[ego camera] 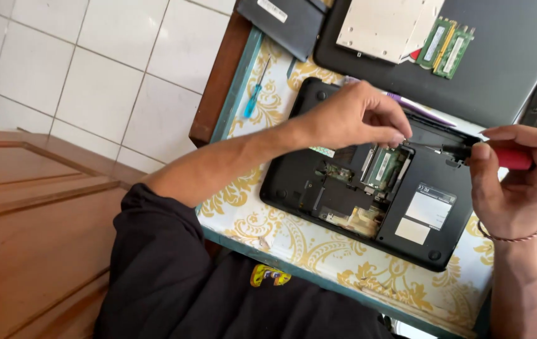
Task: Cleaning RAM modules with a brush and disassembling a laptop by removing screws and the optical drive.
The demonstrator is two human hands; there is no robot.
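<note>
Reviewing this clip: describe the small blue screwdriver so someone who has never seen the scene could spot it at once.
Start at the table with the gold-patterned cloth, where an opened black laptop lies underside up. Go to the cloth's far left edge, beside the brown wooden rim: the blue screwdriver lies there alone, untouched. Its thin blue handle differs from the red-handled screwdriver in the right hand.

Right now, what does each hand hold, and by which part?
The right hand holds a screwdriver by its red handle. The left hand pinches the shaft near the tip, over the open laptop.
</note>
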